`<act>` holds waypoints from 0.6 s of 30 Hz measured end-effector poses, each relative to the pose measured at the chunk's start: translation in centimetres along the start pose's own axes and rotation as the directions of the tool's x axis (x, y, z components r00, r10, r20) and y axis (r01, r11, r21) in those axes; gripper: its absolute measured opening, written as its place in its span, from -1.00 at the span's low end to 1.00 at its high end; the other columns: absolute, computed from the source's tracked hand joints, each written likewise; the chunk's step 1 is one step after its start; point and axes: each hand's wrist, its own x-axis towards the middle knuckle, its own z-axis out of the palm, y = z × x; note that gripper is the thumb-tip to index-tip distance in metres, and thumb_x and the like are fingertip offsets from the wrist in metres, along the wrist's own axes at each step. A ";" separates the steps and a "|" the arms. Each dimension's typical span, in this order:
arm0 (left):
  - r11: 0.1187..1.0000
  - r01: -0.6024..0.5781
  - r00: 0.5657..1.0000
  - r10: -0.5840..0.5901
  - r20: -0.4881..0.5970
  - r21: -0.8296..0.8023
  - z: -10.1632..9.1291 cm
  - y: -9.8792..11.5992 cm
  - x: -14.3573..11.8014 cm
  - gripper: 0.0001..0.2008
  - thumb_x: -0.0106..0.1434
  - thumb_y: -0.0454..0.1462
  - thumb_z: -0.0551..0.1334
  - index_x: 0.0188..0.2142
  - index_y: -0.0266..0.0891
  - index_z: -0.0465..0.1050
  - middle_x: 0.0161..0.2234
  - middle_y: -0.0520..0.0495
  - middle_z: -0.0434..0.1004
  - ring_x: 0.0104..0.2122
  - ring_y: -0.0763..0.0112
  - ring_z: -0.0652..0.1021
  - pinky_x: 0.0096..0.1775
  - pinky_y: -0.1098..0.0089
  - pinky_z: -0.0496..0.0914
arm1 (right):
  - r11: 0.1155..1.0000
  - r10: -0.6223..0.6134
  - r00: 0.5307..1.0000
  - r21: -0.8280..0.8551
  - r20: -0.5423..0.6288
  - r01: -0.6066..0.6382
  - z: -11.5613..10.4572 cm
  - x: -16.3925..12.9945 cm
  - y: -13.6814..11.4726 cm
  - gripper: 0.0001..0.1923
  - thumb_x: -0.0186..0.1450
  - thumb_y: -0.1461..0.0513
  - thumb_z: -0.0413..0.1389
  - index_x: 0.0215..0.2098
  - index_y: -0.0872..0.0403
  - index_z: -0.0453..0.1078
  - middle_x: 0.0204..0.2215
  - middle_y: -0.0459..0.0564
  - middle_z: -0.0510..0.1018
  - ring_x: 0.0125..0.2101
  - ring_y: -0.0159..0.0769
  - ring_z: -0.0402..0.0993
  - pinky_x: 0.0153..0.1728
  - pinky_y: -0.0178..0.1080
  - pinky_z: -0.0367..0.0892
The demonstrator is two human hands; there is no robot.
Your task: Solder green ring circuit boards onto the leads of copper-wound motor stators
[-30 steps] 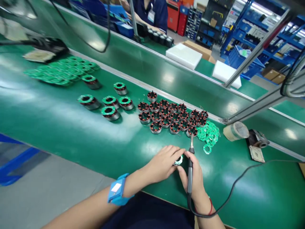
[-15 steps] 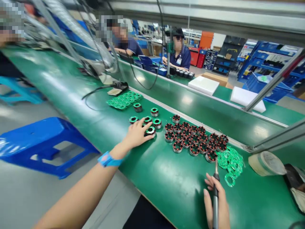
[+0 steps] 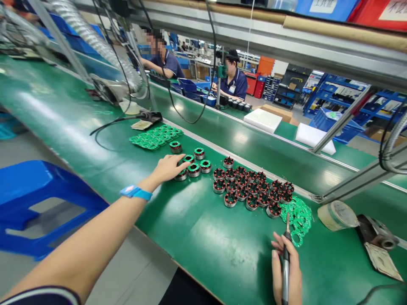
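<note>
Green bench (image 3: 197, 237) carries everything: left hand (image 3: 168, 168), fingers spread flat, touches a board-capped stator (image 3: 181, 175); right hand (image 3: 288, 271) grips a soldering iron (image 3: 285, 262) lengthwise, tip pointing away toward green boards (image 3: 302, 218).

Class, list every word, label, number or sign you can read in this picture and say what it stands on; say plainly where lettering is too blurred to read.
No text can be read.
Blue sign and red sign at the top right: dark characters, cut off and blurred.
Co-worker's badge: too small.
Wristband on the left hand: pale patch, no legible lettering.
Soldering iron in the right hand: no marking shows.
</note>
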 end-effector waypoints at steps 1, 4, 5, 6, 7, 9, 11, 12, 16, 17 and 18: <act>1.000 -0.013 1.000 0.013 0.014 -0.018 0.5 0.1 -0.2 -0.22 0.34 0.17 -0.02 0.31 -0.33 0.34 0.26 -0.40 0.46 0.24 -0.27 0.41 0.20 -0.16 0.33 | 1.000 -0.007 1.000 -0.001 -0.002 0.007 0.0 0.0 0.1 -0.57 0.42 0.02 0.13 0.19 -0.01 0.37 0.11 0.20 0.63 -0.06 -0.10 0.67 -0.04 -0.07 0.49; 0.995 -0.073 0.997 0.074 0.007 -0.068 0.9 0.6 -1.1 -0.22 0.39 0.13 -0.08 0.39 -0.34 0.18 0.40 -0.37 0.24 0.35 -0.07 0.31 0.28 -0.03 0.30 | 1.000 -0.013 1.000 -0.004 -0.023 0.013 0.1 -0.1 -0.4 -0.60 0.43 0.04 0.12 0.17 0.00 0.38 0.10 0.20 0.64 -0.07 -0.12 0.67 -0.05 -0.08 0.50; 0.992 -0.096 0.995 0.096 0.001 -0.082 0.6 0.6 -1.3 -0.24 0.41 0.10 -0.10 0.41 -0.33 0.11 0.44 -0.35 0.15 0.38 0.01 0.26 0.29 0.03 0.30 | 1.000 -0.014 0.999 -0.002 -0.031 0.014 0.3 -0.1 -0.7 -0.61 0.44 0.05 0.11 0.17 0.00 0.38 0.10 0.20 0.64 -0.06 -0.13 0.67 -0.05 -0.08 0.50; 0.989 -0.117 0.993 0.117 -0.004 -0.091 0.0 0.5 -1.5 -0.27 0.42 0.06 -0.11 0.42 -0.34 0.08 0.46 -0.34 0.08 0.40 0.05 0.23 0.30 0.06 0.30 | 1.000 -0.012 0.999 0.000 -0.041 0.012 0.4 -0.1 -1.1 -0.61 0.45 0.05 0.09 0.18 -0.01 0.37 0.10 0.20 0.64 -0.06 -0.13 0.66 -0.04 -0.08 0.50; 0.986 -0.139 0.990 0.140 0.001 -0.094 -0.6 0.4 -1.6 -0.30 0.42 0.03 -0.09 0.40 -0.34 0.09 0.45 -0.35 0.08 0.39 0.06 0.22 0.29 0.06 0.32 | 1.000 -0.012 0.999 0.001 -0.050 0.012 0.6 -0.1 -1.5 -0.61 0.45 0.05 0.08 0.18 -0.01 0.37 0.10 0.20 0.64 -0.06 -0.14 0.67 -0.04 -0.08 0.50; 0.976 -0.198 0.978 0.203 0.054 -0.088 -2.0 0.4 -1.7 -0.36 0.38 -0.04 -0.01 0.34 -0.33 0.20 0.36 -0.34 0.23 0.32 0.04 0.31 0.25 0.03 0.35 | 1.000 -0.019 0.998 0.000 -0.064 0.019 0.8 -0.3 -2.1 -0.60 0.45 0.06 0.09 0.19 0.00 0.37 0.09 0.20 0.64 -0.09 -0.14 0.68 -0.06 -0.08 0.51; 0.958 -0.276 0.945 0.285 0.162 -0.077 -3.1 0.6 -1.6 -0.42 0.31 -0.08 0.09 0.26 -0.26 0.33 0.23 -0.26 0.42 0.21 0.05 0.43 0.23 0.04 0.38 | 1.000 -0.028 0.997 -0.006 -0.071 0.028 0.8 -0.4 -2.2 -0.60 0.45 0.07 0.09 0.19 0.00 0.38 0.08 0.20 0.65 -0.10 -0.14 0.69 -0.07 -0.09 0.53; 0.947 -0.313 0.921 0.320 0.220 -0.070 -3.4 0.8 -1.6 -0.43 0.27 -0.10 0.13 0.24 -0.22 0.36 0.18 -0.22 0.47 0.17 0.06 0.47 0.22 0.06 0.39 | 0.999 -0.037 0.997 -0.010 -0.070 0.036 0.7 -0.4 -2.0 -0.61 0.45 0.08 0.08 0.20 0.00 0.38 0.08 0.20 0.65 -0.10 -0.15 0.69 -0.07 -0.10 0.54; 0.928 -0.371 0.873 0.341 0.349 0.022 -4.1 1.0 -1.7 -0.45 0.27 -0.19 0.17 0.25 -0.19 0.37 0.24 -0.22 0.43 0.12 0.03 0.54 0.19 0.06 0.41 | 0.989 -0.149 0.989 -0.023 0.009 0.149 0.0 0.1 -0.3 -0.62 0.45 0.13 0.12 0.20 -0.02 0.38 0.07 0.16 0.67 -0.11 -0.18 0.71 -0.14 -0.16 0.60; 0.928 -0.368 0.873 0.323 0.367 0.059 -4.3 0.8 -1.7 -0.48 0.29 -0.23 0.17 0.24 -0.19 0.38 0.26 -0.23 0.40 0.06 0.04 0.58 0.15 0.05 0.44 | 0.982 -0.187 0.982 -0.029 0.038 0.188 -0.1 0.4 0.1 -0.62 0.44 0.15 0.14 0.20 -0.01 0.38 0.06 0.16 0.68 -0.12 -0.19 0.72 -0.16 -0.18 0.61; 0.927 -0.363 0.873 0.302 0.383 0.096 -4.4 0.7 -1.7 -0.53 0.30 -0.26 0.18 0.21 -0.20 0.41 0.27 -0.25 0.38 -0.03 0.06 0.61 0.09 0.04 0.48 | 0.976 -0.215 0.975 -0.037 0.053 0.217 -0.1 0.7 0.5 -0.62 0.43 0.17 0.15 0.20 -0.01 0.38 0.06 0.15 0.68 -0.13 -0.20 0.73 -0.17 -0.20 0.62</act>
